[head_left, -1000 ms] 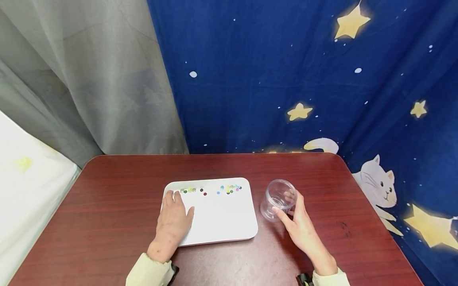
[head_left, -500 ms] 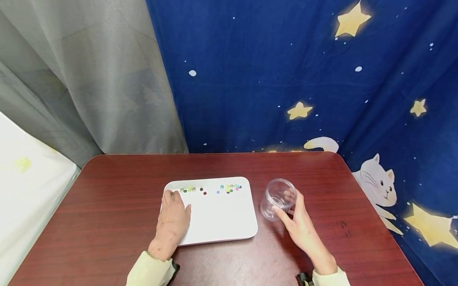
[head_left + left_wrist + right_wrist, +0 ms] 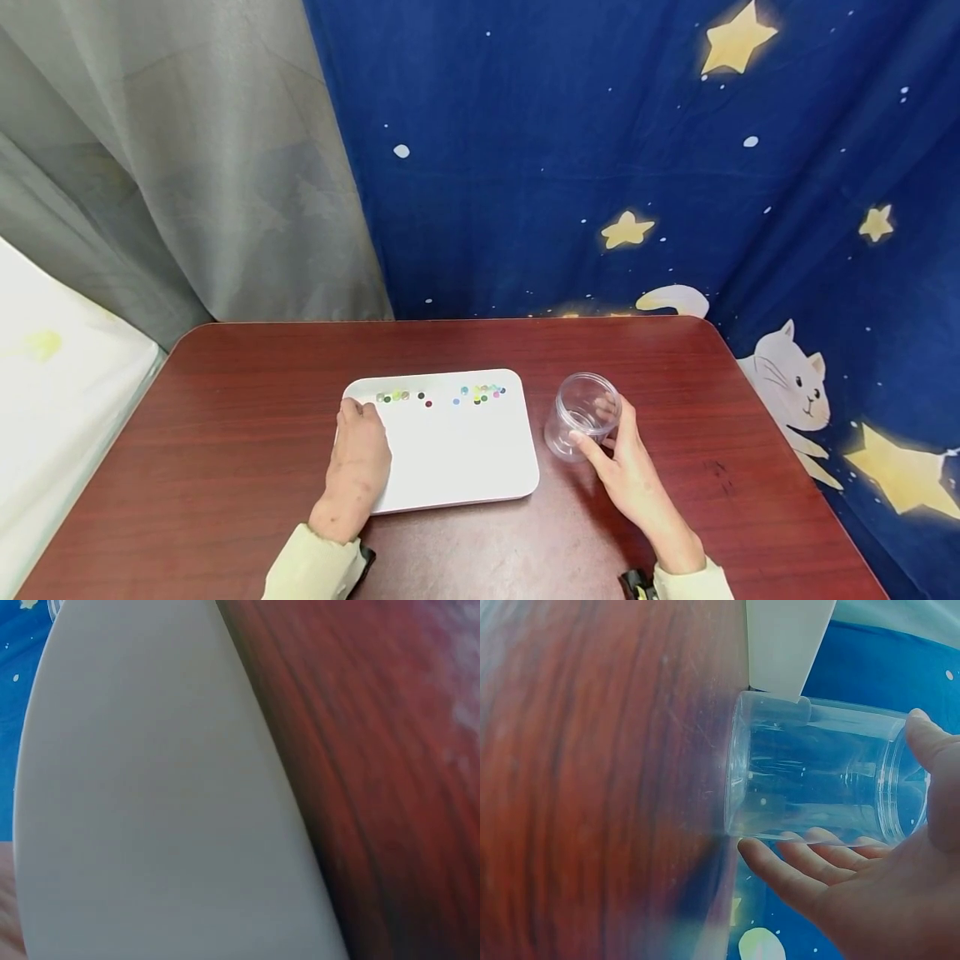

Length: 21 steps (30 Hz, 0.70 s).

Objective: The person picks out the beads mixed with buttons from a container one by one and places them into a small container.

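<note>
A white rectangular tray (image 3: pixel 465 458) lies on the table, with several small round coloured beads (image 3: pixel 482 394) along its far side. Over the tray's left edge, my left hand (image 3: pixel 358 458) grips it, fingers bent and thumb hidden from the head view. The left wrist view is mostly filled by the white tray (image 3: pixel 165 780), with a sliver of hand at its lower left. To the right of the tray, a clear plastic jar (image 3: pixel 573 429) stands without a lid. My right hand (image 3: pixel 633 479) holds it from the right, thumb at the near rim and fingers round the far side (image 3: pixel 795 877).
The reddish-brown wooden table (image 3: pixel 210 450) extends around the tray and jar. Behind its far edge hang a grey curtain (image 3: pixel 247 167) and a blue curtain (image 3: pixel 510 167) with stars. A white cloth (image 3: pixel 67 400) borders the left side.
My left thumb has drawn in from the tray's surface towards the fingers and out of sight. The right hand and jar stay where they were.
</note>
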Tool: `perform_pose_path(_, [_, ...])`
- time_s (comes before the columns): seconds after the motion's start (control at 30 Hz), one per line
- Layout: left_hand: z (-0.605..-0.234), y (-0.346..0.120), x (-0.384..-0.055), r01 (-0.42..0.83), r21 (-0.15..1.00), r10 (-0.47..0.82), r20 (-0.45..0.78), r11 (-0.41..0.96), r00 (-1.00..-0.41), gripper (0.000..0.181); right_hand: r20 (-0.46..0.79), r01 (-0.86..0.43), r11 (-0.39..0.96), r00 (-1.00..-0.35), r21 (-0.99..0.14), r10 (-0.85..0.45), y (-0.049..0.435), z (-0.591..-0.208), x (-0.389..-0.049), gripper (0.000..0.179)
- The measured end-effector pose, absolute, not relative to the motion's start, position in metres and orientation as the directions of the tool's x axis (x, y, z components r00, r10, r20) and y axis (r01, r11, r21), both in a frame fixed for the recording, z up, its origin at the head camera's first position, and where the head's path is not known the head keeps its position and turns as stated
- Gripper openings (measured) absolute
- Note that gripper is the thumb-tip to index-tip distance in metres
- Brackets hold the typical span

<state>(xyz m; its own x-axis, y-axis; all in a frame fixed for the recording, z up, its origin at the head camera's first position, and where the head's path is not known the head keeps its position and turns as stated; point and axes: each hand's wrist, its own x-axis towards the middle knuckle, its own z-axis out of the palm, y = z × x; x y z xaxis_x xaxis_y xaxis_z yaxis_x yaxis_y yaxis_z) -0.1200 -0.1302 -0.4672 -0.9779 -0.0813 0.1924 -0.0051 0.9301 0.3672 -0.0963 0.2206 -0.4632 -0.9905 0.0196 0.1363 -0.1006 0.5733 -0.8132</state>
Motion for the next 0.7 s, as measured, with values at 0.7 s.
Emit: perform_pose_path(0.7, [-0.4669,-0.1381,-0.1212,0.061,0.376,-0.032,0.235,0.925,-0.971,0.005,0.142,-0.103,0.581,-0.990,-0.807,0.022,0.2217,-0.4621,-0.0969,0.082])
